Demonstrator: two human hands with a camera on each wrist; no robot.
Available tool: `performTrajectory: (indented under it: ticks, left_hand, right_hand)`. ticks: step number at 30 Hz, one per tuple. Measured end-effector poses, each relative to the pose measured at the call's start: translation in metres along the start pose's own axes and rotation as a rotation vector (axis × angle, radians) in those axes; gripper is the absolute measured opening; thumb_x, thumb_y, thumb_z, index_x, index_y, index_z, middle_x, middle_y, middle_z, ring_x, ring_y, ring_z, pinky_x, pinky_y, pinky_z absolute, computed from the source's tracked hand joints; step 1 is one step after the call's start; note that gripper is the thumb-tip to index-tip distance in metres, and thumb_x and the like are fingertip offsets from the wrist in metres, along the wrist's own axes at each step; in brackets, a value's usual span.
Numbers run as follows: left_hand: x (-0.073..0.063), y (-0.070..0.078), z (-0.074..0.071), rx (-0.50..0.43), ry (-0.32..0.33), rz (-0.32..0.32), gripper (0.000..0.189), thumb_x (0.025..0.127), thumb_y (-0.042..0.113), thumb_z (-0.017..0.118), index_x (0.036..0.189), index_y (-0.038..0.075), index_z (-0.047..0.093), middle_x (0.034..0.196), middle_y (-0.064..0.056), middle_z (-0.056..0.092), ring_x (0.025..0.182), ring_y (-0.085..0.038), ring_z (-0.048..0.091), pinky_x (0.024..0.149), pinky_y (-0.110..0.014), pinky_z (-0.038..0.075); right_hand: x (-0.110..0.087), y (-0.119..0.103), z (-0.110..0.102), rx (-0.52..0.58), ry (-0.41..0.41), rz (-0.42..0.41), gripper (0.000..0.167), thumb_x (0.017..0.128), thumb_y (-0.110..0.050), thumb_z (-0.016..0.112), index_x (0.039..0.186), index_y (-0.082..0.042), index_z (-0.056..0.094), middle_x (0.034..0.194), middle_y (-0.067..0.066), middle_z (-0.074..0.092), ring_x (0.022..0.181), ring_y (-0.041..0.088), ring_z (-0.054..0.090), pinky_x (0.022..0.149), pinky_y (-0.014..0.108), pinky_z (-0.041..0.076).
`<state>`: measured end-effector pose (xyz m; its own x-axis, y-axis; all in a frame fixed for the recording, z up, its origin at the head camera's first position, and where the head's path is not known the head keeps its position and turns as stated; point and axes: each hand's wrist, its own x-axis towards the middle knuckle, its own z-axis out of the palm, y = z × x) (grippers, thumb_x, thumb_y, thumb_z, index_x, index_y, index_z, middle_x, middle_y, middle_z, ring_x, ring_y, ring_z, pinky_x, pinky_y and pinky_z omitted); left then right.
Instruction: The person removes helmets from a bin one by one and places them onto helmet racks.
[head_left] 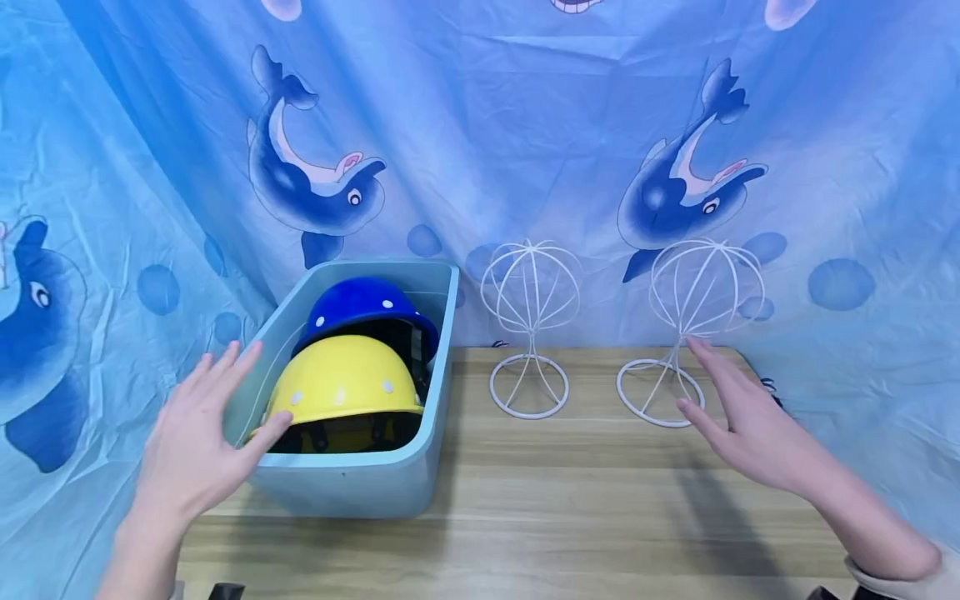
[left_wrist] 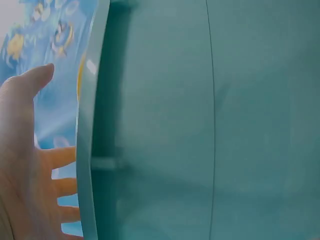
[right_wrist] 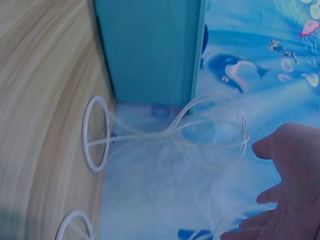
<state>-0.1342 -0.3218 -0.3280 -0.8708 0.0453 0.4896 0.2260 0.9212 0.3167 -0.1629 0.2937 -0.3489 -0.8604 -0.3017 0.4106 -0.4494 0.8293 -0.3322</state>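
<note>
Yellow helmet [head_left: 348, 377] and blue helmet [head_left: 358, 302], both white-dotted, lie in the bin [head_left: 348, 490] on the counter [head_left: 562, 500]. Left hand [head_left: 197, 442], fingers spread, holds nothing beside the bin; right hand [head_left: 757, 425], open and empty, is near the right wire stand [head_left: 681, 323].

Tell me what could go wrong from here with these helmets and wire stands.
The right hand appears close to the right wire stand; a careless sweep might knock that light-looking frame over.

The yellow helmet overlaps the blue helmet in the head view, so lifting one could snag the other.

The left hand is spread near the wall of the bin; its fingers might bump the rim.
</note>
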Motion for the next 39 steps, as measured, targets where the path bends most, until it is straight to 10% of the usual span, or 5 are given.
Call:
performTrajectory:
  ticks: [7,13,16,27,39]
  left_hand:
    - [-0.008,-0.041,-0.005,-0.105,0.103,-0.164,0.075,0.100,0.037,0.069,0.167,0.029,0.036,0.170,-0.021,0.037,0.155,-0.056,0.029,0.119,-0.082,0.015]
    - [-0.022,-0.063,0.007,-0.178,0.175,-0.290,0.070,0.100,0.033,0.072,0.163,0.035,0.043,0.164,-0.006,0.050,0.122,0.020,0.052,0.107,0.000,0.029]
    - [-0.026,-0.072,0.013,-0.290,0.155,-0.327,0.068,0.103,0.029,0.071,0.163,0.036,0.041,0.157,0.024,0.049,0.114,0.035,0.037,0.094,0.006,0.028]
    - [-0.040,-0.087,0.028,-0.489,0.160,-0.299,0.063,0.104,0.008,0.065,0.162,0.021,0.046,0.157,0.029,0.046,0.137,0.017,0.045,0.104,0.001,0.035]
    - [-0.039,-0.089,0.039,-1.078,0.161,-0.148,0.060,0.101,-0.016,0.052,0.158,0.001,0.047,0.136,0.011,0.067,0.084,-0.002,0.070,0.061,-0.018,0.059]
  right_hand:
    - [0.022,-0.032,0.006,0.094,0.070,-0.049,0.070,0.103,-0.019,0.069,0.165,-0.008,0.037,0.153,0.023,0.059,0.122,0.044,0.071,0.098,0.042,0.059]
    - [0.044,-0.059,0.017,0.305,0.041,-0.103,0.060,0.106,-0.009,0.063,0.161,-0.005,0.042,0.155,0.020,0.058,0.131,0.038,0.067,0.101,0.032,0.056]
    - [0.058,-0.072,0.025,0.402,0.004,-0.110,0.055,0.108,-0.008,0.058,0.161,-0.003,0.042,0.155,0.020,0.058,0.132,0.038,0.066,0.101,0.045,0.057]
    - [0.130,-0.122,0.060,1.076,-0.318,-0.017,0.051,0.114,-0.012,0.043,0.160,0.008,0.035,0.161,0.029,0.047,0.146,0.046,0.052,0.114,0.039,0.050]
    - [0.192,-0.184,0.103,1.586,-0.478,0.325,0.055,0.115,-0.007,0.038,0.165,0.008,0.021,0.170,0.027,0.035,0.156,0.040,0.041,0.128,0.048,0.033]
